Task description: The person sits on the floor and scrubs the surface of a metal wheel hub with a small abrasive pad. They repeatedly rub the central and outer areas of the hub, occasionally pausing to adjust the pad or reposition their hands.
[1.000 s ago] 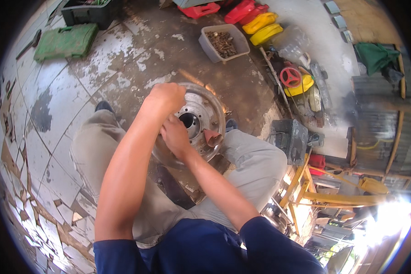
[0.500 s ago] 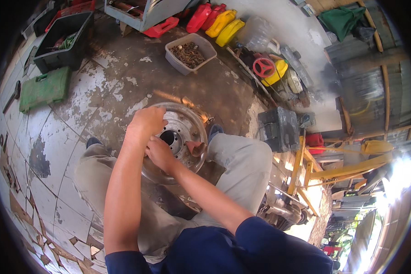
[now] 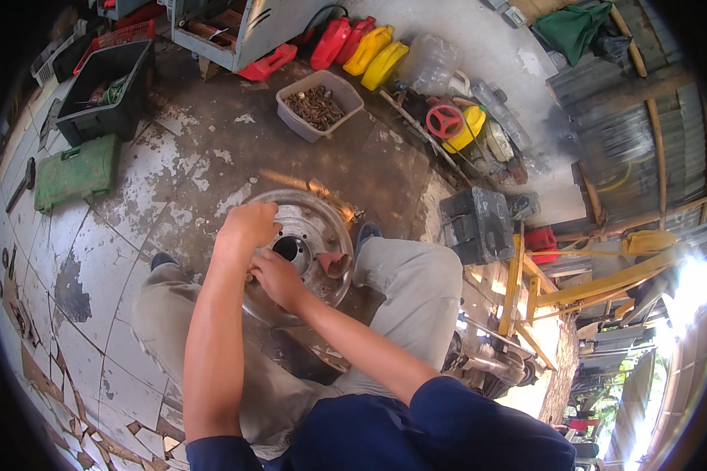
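Note:
A worn steel wheel rim (image 3: pixel 335 224) lies between my legs, its bare metal scuffed and its round centre hole dark. Over the rim's left side my left hand (image 3: pixel 247 224) is bent with its fingers curled in; whatever they grip is hidden. Just below it, left of the centre hole, my right hand (image 3: pixel 275 276) is closed, thumb and fingers drawn together near the left wrist. What the right fingers hold is too small and covered to name. A curled reddish-brown piece, like sandpaper (image 3: pixel 334 264), rests on the rim's right side, apart from both hands.
A pale tub of rusty bolts (image 3: pixel 318 110) stands ahead. To the left are a green tool case (image 3: pixel 77 171), a hammer (image 3: pixel 22 184) and a dark crate (image 3: pixel 106 98). On the right sit a black toolbox (image 3: pixel 477 224) and a yellow frame (image 3: pixel 589 290). Jugs (image 3: pixel 367 51) line the wall.
The whole view has tilted slightly, so the surroundings sit a little differently. Both hands stay at the rim's left side, with only a small shift of the fingers. The curled piece stays put.

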Demonstrator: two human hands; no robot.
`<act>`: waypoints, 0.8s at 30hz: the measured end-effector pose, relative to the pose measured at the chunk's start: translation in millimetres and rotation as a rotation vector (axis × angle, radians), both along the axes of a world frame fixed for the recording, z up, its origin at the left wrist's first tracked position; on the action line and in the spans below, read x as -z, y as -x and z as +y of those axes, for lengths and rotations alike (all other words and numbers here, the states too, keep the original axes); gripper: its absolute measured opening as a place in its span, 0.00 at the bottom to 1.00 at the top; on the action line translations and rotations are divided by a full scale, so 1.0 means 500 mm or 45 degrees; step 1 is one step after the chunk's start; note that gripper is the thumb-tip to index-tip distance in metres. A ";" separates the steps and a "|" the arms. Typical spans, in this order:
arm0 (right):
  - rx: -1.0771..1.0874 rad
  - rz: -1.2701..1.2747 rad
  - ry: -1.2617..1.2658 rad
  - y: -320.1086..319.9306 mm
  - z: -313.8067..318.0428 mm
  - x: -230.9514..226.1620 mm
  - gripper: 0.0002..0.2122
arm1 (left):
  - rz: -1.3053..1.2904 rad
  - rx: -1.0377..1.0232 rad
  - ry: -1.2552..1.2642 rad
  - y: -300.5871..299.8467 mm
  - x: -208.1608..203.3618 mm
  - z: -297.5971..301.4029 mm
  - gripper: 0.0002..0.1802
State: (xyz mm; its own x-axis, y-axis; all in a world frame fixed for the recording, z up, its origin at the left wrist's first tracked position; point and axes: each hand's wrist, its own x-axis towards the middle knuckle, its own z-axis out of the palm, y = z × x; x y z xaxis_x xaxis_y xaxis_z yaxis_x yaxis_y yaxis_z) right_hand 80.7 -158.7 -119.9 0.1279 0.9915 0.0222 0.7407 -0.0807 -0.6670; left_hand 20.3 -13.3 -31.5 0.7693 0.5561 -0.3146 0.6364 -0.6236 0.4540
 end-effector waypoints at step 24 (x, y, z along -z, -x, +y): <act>-0.107 -0.031 0.076 -0.009 0.040 0.001 0.05 | 0.022 -0.031 0.004 0.039 -0.010 0.001 0.18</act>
State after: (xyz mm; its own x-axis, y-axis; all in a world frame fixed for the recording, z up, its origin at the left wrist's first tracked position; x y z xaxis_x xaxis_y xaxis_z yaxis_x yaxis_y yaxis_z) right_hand 85.0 -138.8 -120.3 0.0444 0.9984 -0.0349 0.7623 -0.0564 -0.6447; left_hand 0.8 -12.8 -26.6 0.7501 0.5733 -0.3297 0.6591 -0.6063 0.4450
